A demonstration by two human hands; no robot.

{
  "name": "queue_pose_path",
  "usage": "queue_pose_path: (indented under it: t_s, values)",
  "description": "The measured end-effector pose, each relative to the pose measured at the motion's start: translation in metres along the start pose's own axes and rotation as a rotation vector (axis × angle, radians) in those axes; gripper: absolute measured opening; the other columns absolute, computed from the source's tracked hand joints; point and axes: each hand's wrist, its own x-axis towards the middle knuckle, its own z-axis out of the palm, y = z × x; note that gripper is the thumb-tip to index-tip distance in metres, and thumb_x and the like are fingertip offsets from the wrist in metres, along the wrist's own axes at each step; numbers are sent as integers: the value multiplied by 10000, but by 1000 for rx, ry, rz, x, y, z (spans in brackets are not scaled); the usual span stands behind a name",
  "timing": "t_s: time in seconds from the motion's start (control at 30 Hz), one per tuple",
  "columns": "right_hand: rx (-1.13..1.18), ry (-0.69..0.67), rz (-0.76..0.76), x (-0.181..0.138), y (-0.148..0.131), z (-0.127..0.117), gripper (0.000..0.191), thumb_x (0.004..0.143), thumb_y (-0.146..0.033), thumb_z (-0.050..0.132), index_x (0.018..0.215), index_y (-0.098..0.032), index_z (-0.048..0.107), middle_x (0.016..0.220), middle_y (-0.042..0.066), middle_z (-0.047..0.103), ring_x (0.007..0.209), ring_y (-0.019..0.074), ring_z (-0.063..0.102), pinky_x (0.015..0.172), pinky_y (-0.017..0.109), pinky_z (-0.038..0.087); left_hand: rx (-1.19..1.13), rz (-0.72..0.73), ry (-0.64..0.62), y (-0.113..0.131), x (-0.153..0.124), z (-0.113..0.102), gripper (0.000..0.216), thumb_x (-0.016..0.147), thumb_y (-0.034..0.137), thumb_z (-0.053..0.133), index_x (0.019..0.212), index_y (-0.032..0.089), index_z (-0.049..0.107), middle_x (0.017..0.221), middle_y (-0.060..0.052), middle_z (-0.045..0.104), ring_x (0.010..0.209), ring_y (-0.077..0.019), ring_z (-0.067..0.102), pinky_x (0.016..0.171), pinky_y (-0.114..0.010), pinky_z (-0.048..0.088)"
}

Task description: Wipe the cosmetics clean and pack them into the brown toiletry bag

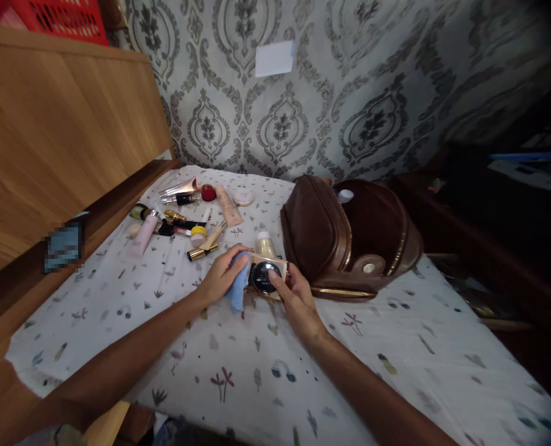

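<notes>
My left hand [222,274] is closed on a light blue cloth [238,289], pressed to the left side of a flat, squarish makeup compact [266,276]. The compact has a round black disc with small pale print on its face. My right hand [302,301] grips its right edge, thumb lying across the black disc. Just behind the compact stands a small bottle [265,245] with a white cap and yellowish contents. To the right, a brown leather bag [316,229] lies with its gold zip undone, and a white cap [346,196] shows inside.
Several cosmetics lie at the back left, among them a pink tube [145,233], a peach tube [229,205], a yellow-lidded jar [198,235] and a gold lipstick tube [202,251]. A patterned white cloth [256,378] covers the table. A wooden panel [66,105] stands at left.
</notes>
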Motion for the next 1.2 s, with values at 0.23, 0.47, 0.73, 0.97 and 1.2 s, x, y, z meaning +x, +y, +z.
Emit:
queue_pose_path:
  t_s: [0.23,0.47,0.73,0.97,1.2]
  values:
    - [94,64,-29,2,0,1,456,762,-545,747,1023,-209,585,1003,40,714,921,207,661,910,378,520,-37,1,-135,2,-4,3,435,975,488,467,1269,184,569,1053,-53,690,989,-223,628,916,-330,483]
    - [111,52,-33,1,0,0,391,793,-535,730,992,-228,589,907,-9,671,851,166,637,818,315,528,-248,-142,-223,0,-4,2,578,801,410,746,1310,227,542,985,-22,664,834,-178,638,750,-279,537]
    - [-2,-55,-3,-2,-7,1,394,762,-583,729,839,-207,636,718,-9,598,660,147,538,575,253,441,-460,-199,89,-1,9,-6,507,718,453,801,1117,177,652,876,-11,654,748,-145,622,684,-250,536]
    - [56,-169,72,-3,-10,3,421,695,-484,809,965,-220,623,783,-17,633,590,121,575,517,241,444,-324,-127,108,-4,7,-7,431,827,508,704,1134,211,643,835,2,598,726,-144,573,664,-258,504]
    - [123,-153,52,-1,-5,3,432,686,-462,824,973,-238,592,816,-22,663,645,131,604,664,295,539,-212,-84,14,-3,4,-7,509,906,543,595,1310,241,521,982,-24,619,882,-192,597,798,-303,510]
